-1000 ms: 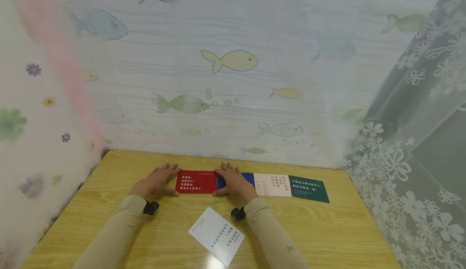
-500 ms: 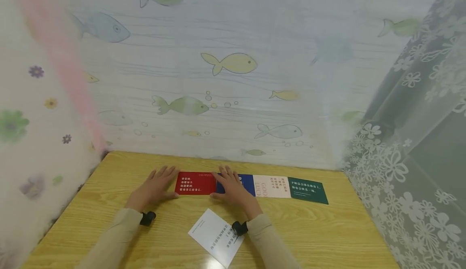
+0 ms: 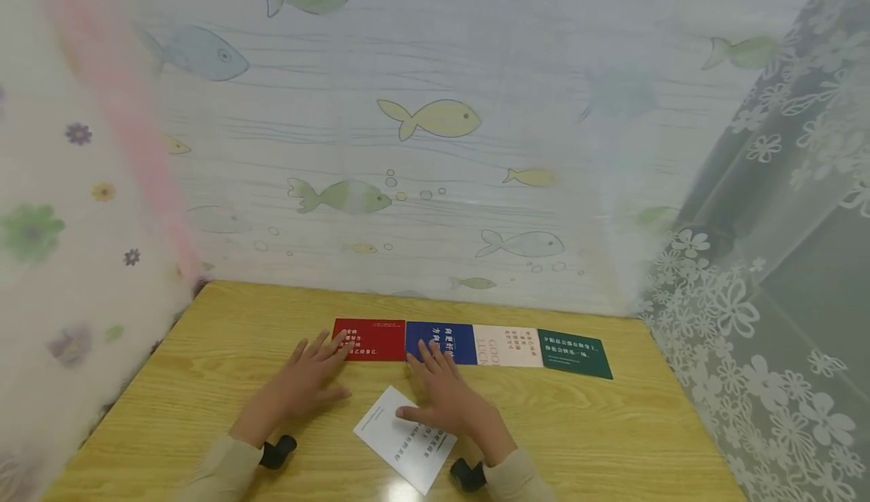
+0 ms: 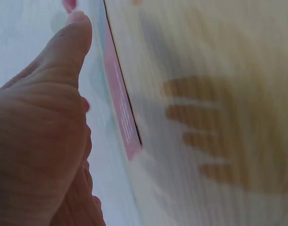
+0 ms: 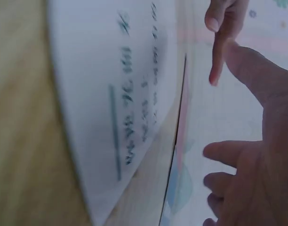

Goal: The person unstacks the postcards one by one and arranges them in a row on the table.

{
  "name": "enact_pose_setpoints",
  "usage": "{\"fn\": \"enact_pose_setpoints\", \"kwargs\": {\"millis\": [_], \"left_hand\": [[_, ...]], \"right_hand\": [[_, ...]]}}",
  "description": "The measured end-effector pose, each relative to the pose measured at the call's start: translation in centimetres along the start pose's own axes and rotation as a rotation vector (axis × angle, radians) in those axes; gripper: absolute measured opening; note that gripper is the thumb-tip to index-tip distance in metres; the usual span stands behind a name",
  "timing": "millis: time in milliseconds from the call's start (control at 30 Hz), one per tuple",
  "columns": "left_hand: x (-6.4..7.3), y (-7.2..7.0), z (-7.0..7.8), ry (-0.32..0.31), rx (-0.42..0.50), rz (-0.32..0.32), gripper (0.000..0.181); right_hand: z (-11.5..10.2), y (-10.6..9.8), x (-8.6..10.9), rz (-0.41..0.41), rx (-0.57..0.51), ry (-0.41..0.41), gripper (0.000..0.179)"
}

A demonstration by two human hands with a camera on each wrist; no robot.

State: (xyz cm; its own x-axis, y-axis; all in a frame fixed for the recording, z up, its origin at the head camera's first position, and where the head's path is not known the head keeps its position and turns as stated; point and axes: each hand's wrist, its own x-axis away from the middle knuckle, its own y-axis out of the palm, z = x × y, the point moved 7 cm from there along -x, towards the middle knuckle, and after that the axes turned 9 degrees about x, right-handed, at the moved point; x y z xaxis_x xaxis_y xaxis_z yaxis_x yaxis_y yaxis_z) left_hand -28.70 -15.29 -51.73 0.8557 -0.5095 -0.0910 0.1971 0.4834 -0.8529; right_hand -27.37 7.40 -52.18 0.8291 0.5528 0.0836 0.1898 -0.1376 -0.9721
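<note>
A row of cards lies along the far side of the table: a red card (image 3: 384, 343), a blue card (image 3: 462, 340), a pale pink card (image 3: 503, 347) and a dark green card (image 3: 584, 362), all with printed lettering. My left hand (image 3: 302, 381) has its fingers spread over the left part of the red card and holds nothing. With fingers extended toward the blue card, my right hand (image 3: 451, 400) hangs over the upper part of a slanted white card (image 3: 387, 434). In the right wrist view, that white card (image 5: 92, 70) appears apart from the right hand (image 5: 261, 122).
The yellowish wood-grain table (image 3: 612, 441) runs back to a fish-patterned curtain (image 3: 435, 185). White flower lace (image 3: 741, 321) hangs at the right, and a flowered curtain (image 3: 61, 283) borders the left. Small black wrist cameras (image 3: 279, 453) sit at the cuffs.
Both hands have drawn back from the card row toward the person, uncovering more of the blue card. The right hand now overlaps the white card. The cards keep their places.
</note>
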Motion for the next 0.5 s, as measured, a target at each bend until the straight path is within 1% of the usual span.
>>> {"fn": "enact_pose_setpoints", "kwargs": {"millis": [167, 267, 367, 500], "left_hand": [[0.7, 2.0, 2.9, 0.041, 0.045, -0.054, 0.076], [1.1, 3.1, 4.4, 0.065, 0.05, -0.083, 0.077], [1.4, 4.1, 5.5, 0.054, 0.062, -0.115, 0.078], [1.8, 4.8, 6.3, 0.032, 0.066, -0.141, 0.079]], "right_hand": [[-0.3, 0.4, 2.9, -0.065, 0.039, 0.021, 0.102], [-0.5, 0.5, 4.6, -0.086, 0.044, 0.045, 0.106], [-0.7, 0.8, 6.1, -0.116, 0.013, 0.076, 0.11], [-0.9, 1.6, 7.7, -0.163, -0.061, 0.122, 0.113]]}}
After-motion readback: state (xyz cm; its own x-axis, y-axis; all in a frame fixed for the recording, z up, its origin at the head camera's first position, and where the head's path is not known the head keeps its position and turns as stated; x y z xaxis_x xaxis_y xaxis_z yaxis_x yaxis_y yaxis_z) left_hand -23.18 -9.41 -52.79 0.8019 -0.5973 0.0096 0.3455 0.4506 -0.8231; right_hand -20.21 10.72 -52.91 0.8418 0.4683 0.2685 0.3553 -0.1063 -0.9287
